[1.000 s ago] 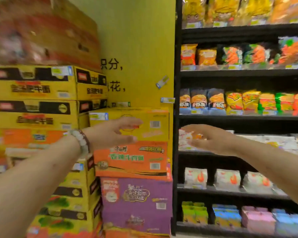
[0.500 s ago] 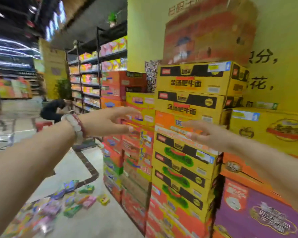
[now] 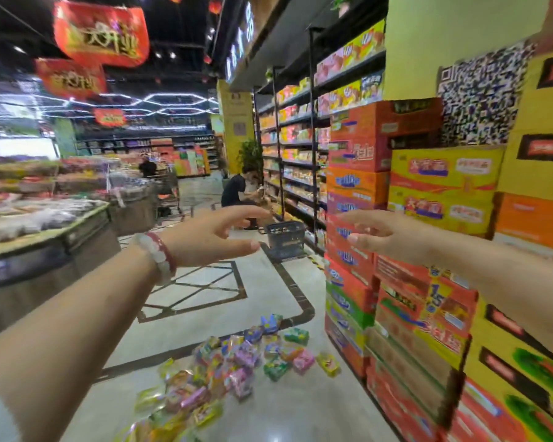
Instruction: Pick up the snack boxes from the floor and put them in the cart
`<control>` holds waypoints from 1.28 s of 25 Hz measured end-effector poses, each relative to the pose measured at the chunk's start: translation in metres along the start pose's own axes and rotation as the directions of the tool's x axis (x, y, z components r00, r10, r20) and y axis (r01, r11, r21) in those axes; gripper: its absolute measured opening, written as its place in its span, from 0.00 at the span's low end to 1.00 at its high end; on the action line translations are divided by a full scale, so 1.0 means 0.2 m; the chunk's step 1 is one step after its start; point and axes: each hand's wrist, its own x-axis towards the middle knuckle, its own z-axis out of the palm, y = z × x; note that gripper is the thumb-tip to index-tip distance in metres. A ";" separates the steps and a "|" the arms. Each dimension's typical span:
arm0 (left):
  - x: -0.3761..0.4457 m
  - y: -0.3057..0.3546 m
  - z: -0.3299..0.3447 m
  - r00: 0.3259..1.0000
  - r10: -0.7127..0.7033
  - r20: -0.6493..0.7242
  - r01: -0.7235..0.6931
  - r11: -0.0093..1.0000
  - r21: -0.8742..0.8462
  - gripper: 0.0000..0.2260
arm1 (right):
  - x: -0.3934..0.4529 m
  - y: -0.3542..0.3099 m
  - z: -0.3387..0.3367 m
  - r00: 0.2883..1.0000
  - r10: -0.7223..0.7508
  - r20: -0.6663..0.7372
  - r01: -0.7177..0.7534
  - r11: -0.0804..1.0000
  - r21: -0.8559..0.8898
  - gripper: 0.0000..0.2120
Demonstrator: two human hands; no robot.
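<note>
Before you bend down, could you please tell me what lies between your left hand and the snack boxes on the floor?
Nothing: in the head view, only bare tiled floor shows between the left hand and the snack boxes.

Bright overhead store lighting, white strip lights (image 3: 160, 100) far left. Heavy motion blur throughout, worst at left. Wide-angle bending at edges; floor (image 3: 268, 282) glossy.

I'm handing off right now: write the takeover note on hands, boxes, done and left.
Left hand: open, holds nothing, raised in front.
Right hand: open, holds nothing, raised beside the stacked cartons.
Snack boxes: scattered in a pile on the floor, below the hands.
Cart: not in view.
Done: nothing visibly picked up.
Left: find the cart, pick up all boxes, load them.
</note>
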 end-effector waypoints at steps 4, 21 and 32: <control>0.20 -0.28 0.06 0.996 -0.078 -0.034 0.079 0.997 0.014 0.22 | 0.44 0.09 0.12 0.993 -0.077 0.088 0.076 0.997 0.015 0.23; 0.99 -1.84 0.45 0.883 -0.464 -0.068 0.442 0.871 -0.213 0.25 | 2.24 0.55 1.25 0.909 -0.188 0.371 0.091 0.961 0.262 0.21; 1.43 -3.21 0.98 0.778 -0.620 0.106 0.622 0.733 -0.276 0.24 | 3.25 0.91 2.45 0.800 0.002 0.600 -0.259 0.904 0.342 0.18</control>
